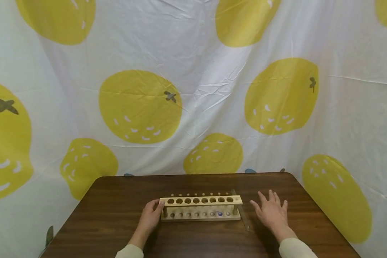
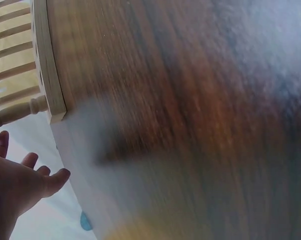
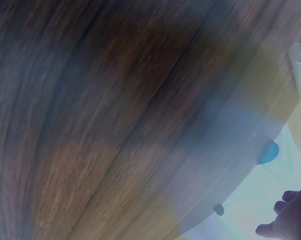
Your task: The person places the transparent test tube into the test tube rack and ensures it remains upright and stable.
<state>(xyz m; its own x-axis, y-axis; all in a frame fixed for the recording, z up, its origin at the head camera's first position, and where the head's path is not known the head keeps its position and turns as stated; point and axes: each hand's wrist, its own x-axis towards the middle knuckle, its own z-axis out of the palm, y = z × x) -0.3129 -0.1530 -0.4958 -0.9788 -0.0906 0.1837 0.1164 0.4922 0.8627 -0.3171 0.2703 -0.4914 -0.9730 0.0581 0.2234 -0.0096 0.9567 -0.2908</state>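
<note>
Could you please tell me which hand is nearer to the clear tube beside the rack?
The right hand: it is spread just to the right of the clear tube, apart from it. The left hand is farther off, touching the opposite end of the wooden rack.

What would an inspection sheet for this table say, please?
Surface: dark wood-grain table.
Job's things: wooden rack; clear tube beside its right end; small blue spot low in the rack, too small to identify.
Clutter: nothing seen.
Grips: left hand touches the rack's left end, holding or not unclear; right hand, fingers spread, holds nothing.
Cables: nothing seen.
Surroundings: white cloth printed with yellow fruit.
</note>
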